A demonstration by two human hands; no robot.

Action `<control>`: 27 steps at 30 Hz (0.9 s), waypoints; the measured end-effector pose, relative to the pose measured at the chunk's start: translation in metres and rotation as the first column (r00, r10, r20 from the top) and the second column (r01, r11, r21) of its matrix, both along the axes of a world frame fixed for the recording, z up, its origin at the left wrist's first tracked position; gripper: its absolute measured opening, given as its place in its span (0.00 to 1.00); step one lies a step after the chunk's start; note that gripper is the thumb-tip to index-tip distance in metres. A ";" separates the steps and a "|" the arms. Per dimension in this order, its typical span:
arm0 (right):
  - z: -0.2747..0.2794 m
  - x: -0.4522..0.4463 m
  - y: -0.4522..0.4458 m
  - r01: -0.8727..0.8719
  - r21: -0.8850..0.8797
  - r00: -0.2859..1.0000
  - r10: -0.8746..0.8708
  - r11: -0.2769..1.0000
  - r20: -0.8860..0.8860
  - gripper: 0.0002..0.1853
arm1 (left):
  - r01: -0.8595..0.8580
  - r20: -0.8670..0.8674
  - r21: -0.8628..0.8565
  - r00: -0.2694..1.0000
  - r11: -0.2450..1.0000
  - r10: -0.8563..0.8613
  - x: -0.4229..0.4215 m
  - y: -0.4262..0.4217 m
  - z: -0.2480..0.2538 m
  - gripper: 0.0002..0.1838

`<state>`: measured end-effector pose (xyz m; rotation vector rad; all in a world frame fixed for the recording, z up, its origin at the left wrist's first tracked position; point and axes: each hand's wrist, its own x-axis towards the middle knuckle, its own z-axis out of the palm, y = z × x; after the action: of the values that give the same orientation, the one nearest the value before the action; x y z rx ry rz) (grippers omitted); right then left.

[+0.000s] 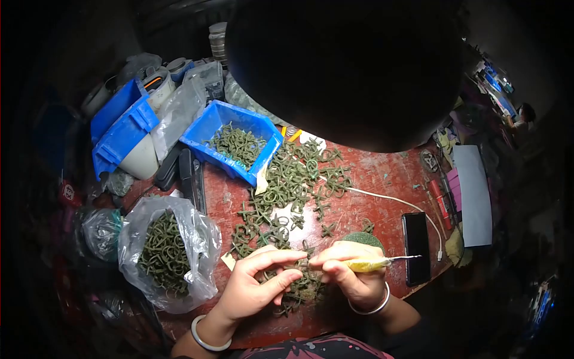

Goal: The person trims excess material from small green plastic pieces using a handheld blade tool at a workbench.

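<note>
Near the front of the red table (382, 167), my left hand (258, 282) has its thumb and index finger curved close together around a small dark green piece. My right hand (359, 281) holds a thin tool with a yellow handle (368, 263), its pale tip pointing right, and its fingertips meet the small piece between the hands. Many dark green ring-like pieces (272, 188) lie spread beyond and below the hands. A round green pad (363, 240) sits just behind my right hand.
A blue bin (194, 133) and a clear plastic bag (209, 233), both with green pieces inside, stand at the left. More blue bins (122, 128) are farther left. At the right are a phone (417, 248), a white cable (388, 196), a red marker (438, 200) and a grey sheet (474, 194).
</note>
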<state>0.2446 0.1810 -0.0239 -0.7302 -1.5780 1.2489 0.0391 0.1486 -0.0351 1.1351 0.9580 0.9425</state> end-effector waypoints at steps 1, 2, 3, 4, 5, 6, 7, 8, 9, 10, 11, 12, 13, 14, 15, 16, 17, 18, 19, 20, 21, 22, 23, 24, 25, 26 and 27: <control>-0.002 -0.001 -0.002 0.002 0.000 1.000 -0.002 1.000 0.000 0.05 | 0.002 0.000 0.000 1.000 1.000 -0.002 0.001 0.000 0.000 0.16; -0.005 -0.002 -0.003 0.061 -0.075 0.997 -0.064 0.995 -0.034 0.05 | -0.005 -0.047 0.040 0.999 0.999 0.007 0.002 0.000 0.003 0.16; -0.007 -0.003 -0.004 0.116 -0.150 0.990 -0.126 0.982 -0.063 0.05 | -0.011 -0.094 0.080 0.995 0.997 0.018 0.003 0.000 0.004 0.16; -0.006 -0.004 -0.005 0.137 -0.198 0.985 -0.154 0.971 -0.073 0.07 | -0.012 -0.095 0.083 0.995 0.996 0.020 0.003 -0.001 0.003 0.16; -0.006 -0.003 -0.005 0.133 -0.192 0.986 -0.150 0.972 -0.076 0.07 | -0.021 0.020 0.002 1.000 1.000 0.021 0.004 -0.001 0.001 0.17; -0.008 -0.001 -0.004 0.128 -0.211 0.977 -0.159 0.969 -0.138 0.07 | -0.022 0.133 -0.076 0.991 0.997 0.032 0.004 -0.002 0.000 0.17; -0.009 0.001 -0.001 0.117 -0.226 0.965 -0.165 0.967 -0.203 0.08 | -0.030 0.128 -0.063 0.991 0.998 0.038 0.003 -0.002 -0.001 0.17; -0.012 0.004 0.002 0.070 -0.194 0.960 -0.119 0.979 -0.255 0.09 | -0.019 0.311 -0.190 0.947 0.982 0.078 0.001 -0.001 -0.001 0.18; -0.012 0.002 0.005 0.050 -0.150 0.954 -0.091 0.987 -0.284 0.10 | 0.017 0.477 -0.305 0.868 0.952 0.138 -0.002 -0.001 0.000 0.19; -0.010 0.002 0.007 0.047 -0.029 0.988 -0.051 0.998 -0.144 0.11 | 0.027 0.505 -0.282 0.854 0.959 0.124 -0.004 0.000 0.000 0.22; -0.006 0.002 0.010 0.031 0.090 1.000 -0.031 0.995 0.003 0.13 | 0.011 0.500 -0.270 0.856 0.963 0.130 -0.006 0.000 0.001 0.22; 0.002 0.000 0.009 -0.090 0.028 0.995 0.091 0.996 -0.028 0.15 | 0.039 0.556 -0.302 0.819 0.952 0.143 -0.008 -0.001 0.000 0.22; 0.006 -0.003 0.008 -0.123 0.045 0.992 0.122 0.991 0.026 0.14 | 0.073 0.611 -0.334 0.776 0.940 0.157 -0.009 -0.001 -0.001 0.22; 0.004 -0.005 0.007 -0.122 0.058 0.991 0.119 0.991 0.057 0.14 | 0.103 0.623 -0.339 0.769 0.935 0.141 -0.010 -0.002 -0.002 0.23; 0.001 -0.007 0.006 -0.117 0.068 0.990 0.111 0.991 0.089 0.14 | 0.101 0.624 -0.338 0.768 0.936 0.142 -0.010 -0.003 -0.003 0.23; -0.001 -0.008 0.008 -0.071 0.157 0.991 0.051 0.985 0.123 0.15 | 0.107 0.644 -0.342 0.750 0.933 0.150 -0.010 -0.004 -0.003 0.23; -0.001 -0.010 0.011 -0.026 0.246 0.988 -0.012 0.969 0.153 0.15 | 0.115 0.665 -0.347 0.730 0.931 0.158 -0.010 -0.005 -0.004 0.23; 0.001 -0.011 0.012 -0.001 0.333 0.977 -0.070 0.943 0.201 0.15 | 0.161 0.710 -0.334 0.691 0.929 0.136 -0.012 -0.003 -0.007 0.22; 0.002 -0.012 0.011 -0.005 0.335 0.976 -0.068 0.942 0.205 0.15 | 0.161 0.713 -0.332 0.687 0.930 0.136 -0.011 -0.003 -0.007 0.22; 0.002 -0.012 0.010 -0.012 0.344 0.979 -0.059 0.939 0.193 0.15 | 0.157 0.708 -0.344 0.691 0.926 0.146 -0.011 -0.002 -0.007 0.22; 0.002 -0.013 0.009 -0.017 0.352 0.982 -0.049 0.936 0.180 0.15 | 0.152 0.700 -0.356 0.697 0.922 0.156 -0.011 -0.001 -0.007 0.22; 0.001 -0.013 0.010 -0.024 0.329 0.992 -0.017 0.944 0.122 0.15 | 0.151 0.701 -0.356 0.696 0.922 0.156 -0.012 0.000 -0.007 0.22; 0.001 -0.012 0.012 -0.025 0.328 0.992 -0.016 0.944 0.122 0.15 | 0.152 0.698 -0.358 0.699 0.921 0.156 -0.015 0.001 -0.008 0.22; 0.001 -0.010 0.013 -0.037 0.320 0.991 -0.007 0.947 0.135 0.14 | 0.153 0.695 -0.361 0.701 0.920 0.156 -0.016 0.002 -0.009 0.21; 0.000 -0.008 0.014 -0.048 0.311 0.989 0.002 0.949 0.147 0.13 | 0.152 0.695 -0.363 0.701 0.919 0.158 -0.015 0.002 -0.008 0.21; -0.003 -0.011 0.014 0.027 0.307 0.992 -0.063 0.951 0.108 0.12 | 0.123 0.662 -0.368 0.731 0.922 0.166 -0.015 0.002 -0.008 0.21; -0.004 -0.010 0.015 0.029 0.304 0.992 -0.065 0.952 0.107 0.12 | 0.096 0.626 -0.372 0.760 0.923 0.173 -0.014 0.002 -0.007 0.20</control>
<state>0.2348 0.1956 -0.0283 -0.6475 -1.7872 0.9147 0.0249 0.1507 -0.0418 0.3853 0.5446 1.0281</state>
